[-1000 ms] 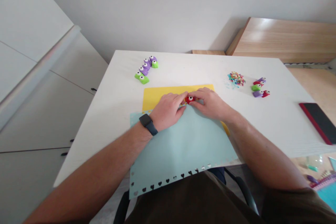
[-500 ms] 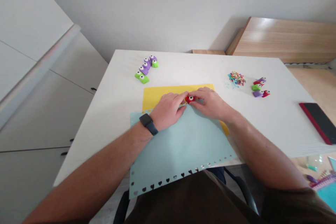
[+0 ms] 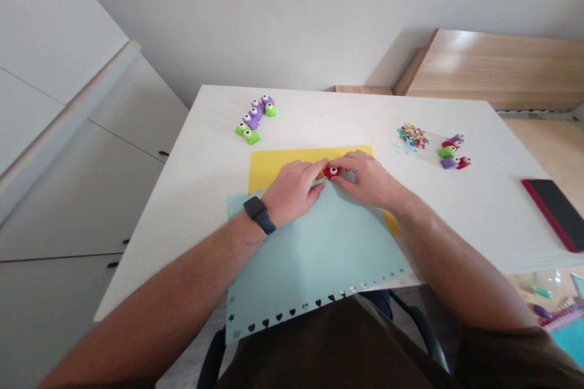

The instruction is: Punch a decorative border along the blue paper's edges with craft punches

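Observation:
A red paper punch (image 3: 333, 172) with a white eye sits at the far edge of a light blue paper sheet (image 3: 319, 243). My right hand (image 3: 365, 176) closes around its right side, thumb in front and index finger behind. From the left, my left hand (image 3: 296, 188) has bent fingers at the punch, with its index fingertip against it and the thumb over the blue sheet. Small hearts, stars and other shapes are cut along the blue sheet's edges. A yellow sheet (image 3: 287, 164) lies underneath. The fingers hide part of the punch and the paper edge.
Purple and green punches (image 3: 253, 118) stand in a group at the back left. Colourful paper bits (image 3: 413, 135) are heaped at the right, beside more punches (image 3: 451, 152). A dark, red-edged case (image 3: 554, 213) lies at the white table's (image 3: 182, 213) right end.
The view has shifted very slightly. Both hands stay at the red punch with almost no visible movement.

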{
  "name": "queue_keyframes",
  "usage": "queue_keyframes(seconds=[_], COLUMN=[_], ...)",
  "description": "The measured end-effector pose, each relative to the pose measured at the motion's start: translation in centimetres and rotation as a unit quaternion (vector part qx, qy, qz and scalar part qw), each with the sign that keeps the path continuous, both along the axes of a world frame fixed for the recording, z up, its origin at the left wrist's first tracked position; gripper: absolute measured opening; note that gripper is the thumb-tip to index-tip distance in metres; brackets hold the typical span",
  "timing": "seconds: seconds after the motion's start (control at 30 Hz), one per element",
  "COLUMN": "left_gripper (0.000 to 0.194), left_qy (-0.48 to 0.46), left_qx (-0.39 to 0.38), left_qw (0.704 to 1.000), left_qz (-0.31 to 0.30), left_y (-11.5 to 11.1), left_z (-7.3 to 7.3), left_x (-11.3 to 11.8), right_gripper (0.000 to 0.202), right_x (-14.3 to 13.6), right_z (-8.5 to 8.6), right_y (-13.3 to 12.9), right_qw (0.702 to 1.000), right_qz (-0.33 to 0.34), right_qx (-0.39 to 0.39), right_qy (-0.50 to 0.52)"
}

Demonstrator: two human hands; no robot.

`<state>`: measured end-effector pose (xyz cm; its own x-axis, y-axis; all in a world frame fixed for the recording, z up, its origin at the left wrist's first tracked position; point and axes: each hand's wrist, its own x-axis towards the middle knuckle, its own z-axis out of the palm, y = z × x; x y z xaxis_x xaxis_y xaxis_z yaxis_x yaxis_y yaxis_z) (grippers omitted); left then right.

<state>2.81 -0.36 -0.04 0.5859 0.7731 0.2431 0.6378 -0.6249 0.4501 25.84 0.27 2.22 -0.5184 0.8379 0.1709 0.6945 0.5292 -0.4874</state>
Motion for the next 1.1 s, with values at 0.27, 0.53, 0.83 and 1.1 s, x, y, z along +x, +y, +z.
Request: queue_keyframes(seconds=[0.27, 0.53, 0.83, 1.1], left_gripper=[0.047, 0.047, 0.046, 0.046], left_qy=[0.003, 0.001, 0.002, 0.005], left_qx=[-0.003, 0.007, 0.010, 0.008], left_qw=[1.000, 1.000, 1.000, 1.000], left_qz=[0.001, -0.002, -0.003, 0.000], left_y=[0.00, 0.03, 0.08, 0.04], left_z=[0.08, -0.11, -0.07, -0.08], left_x=[0.01, 0.06, 0.09, 0.11], right_gripper=[0.027, 0.022, 0.023, 0.023], right_x=[0.07, -0.07, -0.07, -0.07], right_z=[-0.02, 0.04, -0.32, -0.31], right_y=[0.07, -0.01, 0.03, 0.06], right_qw=[1.000, 1.000, 1.000, 1.000], right_qz=[0.004, -0.007, -0.019, -0.022], right_qx=[0.000, 0.002, 0.003, 0.002], right_qy=[0.000, 0.000, 0.001, -0.013])
